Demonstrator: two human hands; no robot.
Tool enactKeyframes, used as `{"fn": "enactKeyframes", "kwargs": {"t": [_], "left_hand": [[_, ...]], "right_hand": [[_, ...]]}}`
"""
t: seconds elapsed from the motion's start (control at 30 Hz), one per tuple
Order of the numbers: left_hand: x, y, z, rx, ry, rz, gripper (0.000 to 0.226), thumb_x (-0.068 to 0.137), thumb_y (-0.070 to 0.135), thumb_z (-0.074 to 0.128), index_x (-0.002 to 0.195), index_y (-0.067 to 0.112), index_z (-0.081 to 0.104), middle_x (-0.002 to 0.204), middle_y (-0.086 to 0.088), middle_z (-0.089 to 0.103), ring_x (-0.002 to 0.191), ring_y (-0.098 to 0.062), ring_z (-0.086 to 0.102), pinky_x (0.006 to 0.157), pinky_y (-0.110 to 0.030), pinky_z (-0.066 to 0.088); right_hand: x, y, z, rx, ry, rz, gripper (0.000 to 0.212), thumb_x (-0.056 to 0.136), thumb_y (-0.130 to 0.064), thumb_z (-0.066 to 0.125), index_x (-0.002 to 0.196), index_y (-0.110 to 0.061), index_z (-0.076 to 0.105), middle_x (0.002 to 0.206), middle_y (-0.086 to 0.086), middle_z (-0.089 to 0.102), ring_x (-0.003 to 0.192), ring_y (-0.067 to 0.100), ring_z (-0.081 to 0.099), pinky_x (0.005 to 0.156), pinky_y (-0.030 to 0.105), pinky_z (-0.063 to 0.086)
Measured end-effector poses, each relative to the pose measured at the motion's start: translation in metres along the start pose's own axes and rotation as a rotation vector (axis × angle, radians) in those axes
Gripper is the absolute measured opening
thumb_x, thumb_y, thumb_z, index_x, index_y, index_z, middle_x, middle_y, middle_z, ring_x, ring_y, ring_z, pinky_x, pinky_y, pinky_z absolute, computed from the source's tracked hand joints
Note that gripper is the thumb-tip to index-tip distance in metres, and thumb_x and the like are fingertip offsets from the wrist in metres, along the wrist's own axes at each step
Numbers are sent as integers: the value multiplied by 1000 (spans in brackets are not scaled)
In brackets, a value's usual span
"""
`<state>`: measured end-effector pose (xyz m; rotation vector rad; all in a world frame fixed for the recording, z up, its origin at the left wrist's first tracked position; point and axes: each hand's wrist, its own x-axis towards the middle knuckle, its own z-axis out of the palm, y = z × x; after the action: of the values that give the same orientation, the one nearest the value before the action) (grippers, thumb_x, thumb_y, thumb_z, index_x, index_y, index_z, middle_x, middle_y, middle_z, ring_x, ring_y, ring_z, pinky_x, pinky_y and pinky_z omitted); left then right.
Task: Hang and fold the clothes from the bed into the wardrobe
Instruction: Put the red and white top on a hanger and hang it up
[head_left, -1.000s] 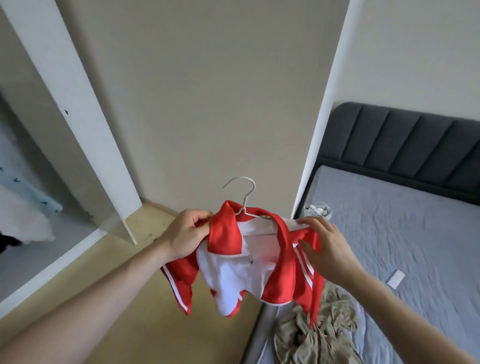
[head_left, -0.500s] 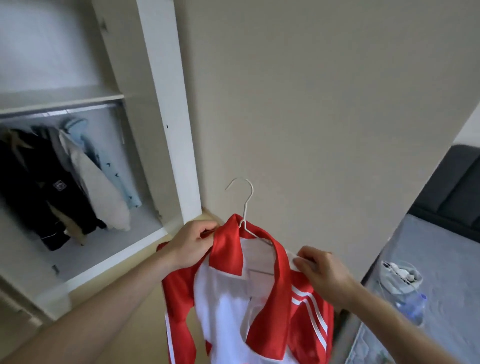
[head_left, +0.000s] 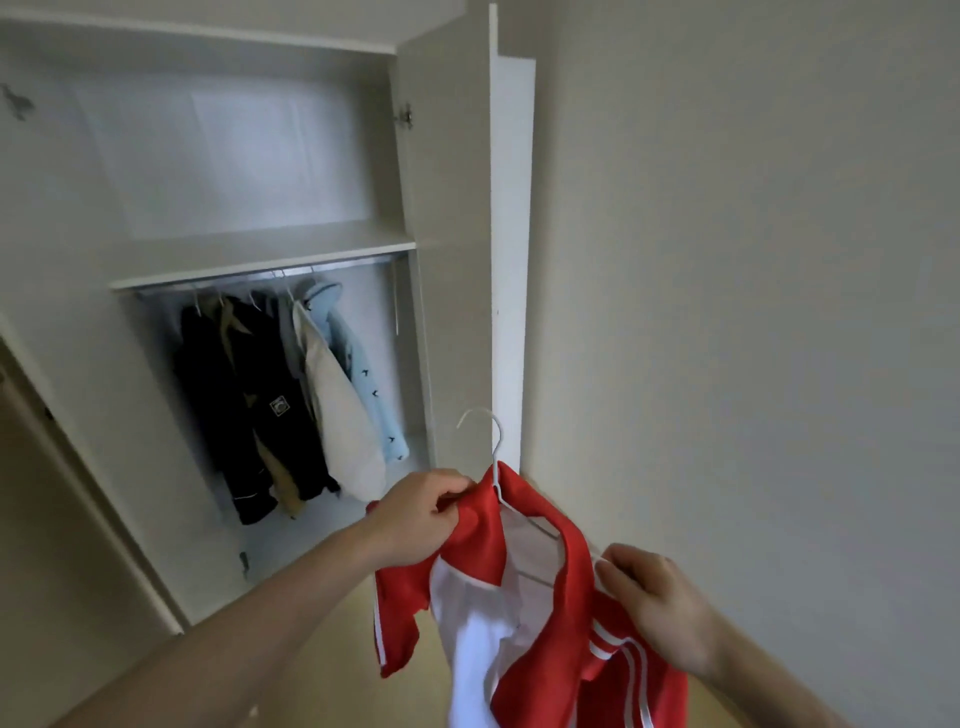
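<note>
Head view, person facing an open wardrobe. A red and white track jacket sits on a white wire hanger, held in mid-air in front of the wardrobe's right side panel, below the level of the hanging rail. The left hand pinches the jacket's red collar and left shoulder, fingers curled round the cloth. The right hand pinches the right shoulder near the white sleeve stripes, fingers likewise curled. The hook stands free and upright between the hands, touching nothing.

Compared with a second ago, the view has swung away from the bed, which has passed out of frame, and the wardrobe interior now fills the left half. The jacket has come away from the bed with the hands, whose grip is unchanged. This suggests the garment is mounted and the carry to the rail is under way.

On the rail hang a dark jacket, a cream garment and a light blue garment; free rail remains to their right. The jacket probably has to be lifted before its hook can reach that stretch.
</note>
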<state>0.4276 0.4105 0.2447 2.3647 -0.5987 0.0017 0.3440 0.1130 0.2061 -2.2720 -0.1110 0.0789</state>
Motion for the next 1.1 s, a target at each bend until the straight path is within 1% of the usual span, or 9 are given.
{"fn": "enactKeyframes", "kwargs": {"t": [0.1,0.2,0.3,0.47,0.57,0.63,0.83,0.9,1.1], "left_hand": [[20,-22,-30,22,39,30,44,82,5,47,92,43,66,91,30,61,91,3,60,83,-14,43],[44,-53,-57,53,85,36,44,86,12,49,121,31,68,119,22,63,116,1,58,104,-19,42],[68,-84,-79,58,120,0,52,86,5,55,131,31,65,132,19,60,127,2,53,112,-20,37],[117,-121,-106,69,197,-22,48,87,0,64,130,22,65,128,31,54,121,20,46,110,-7,31],[153,-149,-122,82,221,-102,46,89,7,66,131,25,64,132,17,56,124,8,49,112,-14,33],[180,-166,-133,93,221,-137,45,90,8,66,132,25,64,135,13,54,126,1,49,107,-6,28],[246,-215,-161,89,274,-216,45,93,8,65,129,34,58,134,17,50,122,6,46,99,2,23],[259,-232,-170,109,290,-229,47,92,7,66,130,34,58,134,16,51,119,8,46,98,5,23],[286,-280,-213,167,342,-281,42,91,10,69,128,26,62,130,13,53,123,-3,50,108,-14,33]], "right_hand": [[43,-18,16,77,12,-4,38,103,-30,57,67,-19,47,61,-14,40,60,4,39,60,31,35],[89,-35,24,157,46,7,38,102,-26,59,68,-14,50,61,-12,43,60,6,40,61,33,36],[137,-45,31,204,67,4,36,102,-25,60,73,-4,51,62,-9,43,61,8,40,62,35,36],[223,-57,41,223,86,-8,37,101,-26,58,68,-12,47,60,-10,39,57,8,37,55,26,32],[277,-65,42,263,40,-15,38,101,-28,57,73,-5,47,63,-5,41,60,11,39,59,30,34],[314,-70,40,276,21,-24,37,101,-30,57,77,-1,52,64,-6,45,61,11,42,61,31,37],[423,-84,38,237,-50,-37,44,91,-51,51,83,-9,56,65,-6,54,62,10,52,65,34,45],[455,-88,41,232,-67,-37,42,93,-49,52,83,-9,58,66,-5,56,63,11,55,67,35,47],[528,-104,61,254,-70,-43,31,101,-28,55,73,-14,56,62,-5,52,59,9,51,63,29,42]]}}
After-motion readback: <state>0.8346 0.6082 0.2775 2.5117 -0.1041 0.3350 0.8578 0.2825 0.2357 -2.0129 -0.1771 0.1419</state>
